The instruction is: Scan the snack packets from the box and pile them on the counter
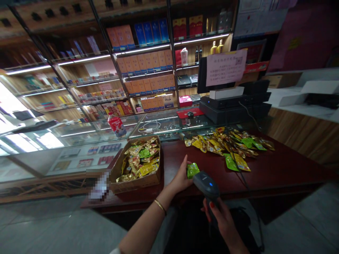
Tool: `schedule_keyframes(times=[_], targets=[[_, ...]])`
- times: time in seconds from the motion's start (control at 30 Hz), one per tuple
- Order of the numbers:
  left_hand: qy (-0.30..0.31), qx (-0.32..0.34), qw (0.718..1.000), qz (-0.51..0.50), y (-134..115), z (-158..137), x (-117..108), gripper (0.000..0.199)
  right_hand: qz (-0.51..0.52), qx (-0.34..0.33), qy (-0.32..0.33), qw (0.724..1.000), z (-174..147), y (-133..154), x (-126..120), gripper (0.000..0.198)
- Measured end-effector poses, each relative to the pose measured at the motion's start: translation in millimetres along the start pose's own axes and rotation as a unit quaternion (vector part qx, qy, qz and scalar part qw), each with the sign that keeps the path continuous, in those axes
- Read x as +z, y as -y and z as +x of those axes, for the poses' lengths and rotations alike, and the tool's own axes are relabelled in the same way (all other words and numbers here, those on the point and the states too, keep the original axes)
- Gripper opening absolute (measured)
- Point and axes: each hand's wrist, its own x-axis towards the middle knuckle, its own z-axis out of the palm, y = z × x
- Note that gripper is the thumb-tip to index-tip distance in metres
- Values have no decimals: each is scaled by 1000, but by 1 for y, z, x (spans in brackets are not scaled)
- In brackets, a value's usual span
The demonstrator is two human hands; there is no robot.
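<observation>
My left hand (182, 178) holds a small green snack packet (192, 170) over the front of the dark red table. In my right hand (221, 215) is a black handheld barcode scanner (206, 185), fingers wrapped round its handle. Its head is close beside the green packet, and a small blue light shows on top. A cardboard box (137, 184) full of gold, yellow and green packets stands left of my left hand. Beyond the scanner lies a loose pile of similar packets (212, 143), with a green packet (231, 162) and a yellow packet (241, 162) at its near edge.
The scanner's cable (242, 176) runs across the table (286, 169). Behind are a glass display counter (166, 121), a red-labelled bottle (117, 125), a mouse (190, 114), a monitor (202, 76) with a pink notice, and a black cash drawer (235, 109). Shelves of boxes line the wall.
</observation>
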Motion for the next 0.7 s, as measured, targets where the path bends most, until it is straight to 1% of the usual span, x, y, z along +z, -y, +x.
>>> schedule_keyframes(times=[0.07,0.1,0.23,0.3,0.37,0.43,0.5,0.57,0.6,0.67,0.7], targets=[[74,5,997,-1,1,30,12,131,24,-7,-12,1000,1,-1,-1,43],[99,8,995,2,1,46,20,131,33,-9,-18,999,1,-1,-1,43],[153,22,988,26,-5,107,60,138,36,4,-45,998,0,2,-7,46],[169,45,984,42,-10,130,80,139,34,20,-56,998,-1,5,-10,49],[172,70,981,53,-15,147,99,138,33,22,-66,997,-2,8,-13,50],[169,79,980,62,-21,159,114,138,36,9,-71,997,-2,10,-15,48],[162,73,981,74,-29,165,124,136,42,5,-70,997,-2,9,-16,47],[157,61,980,109,-39,163,127,131,44,16,-72,996,-4,5,-18,48],[157,58,976,136,-45,159,124,128,40,28,-79,996,-5,1,-20,49],[161,56,965,200,-60,146,106,122,34,55,-93,994,-8,-11,-26,50],[159,59,958,229,-67,138,91,116,34,72,-95,992,-9,-18,-30,50]])
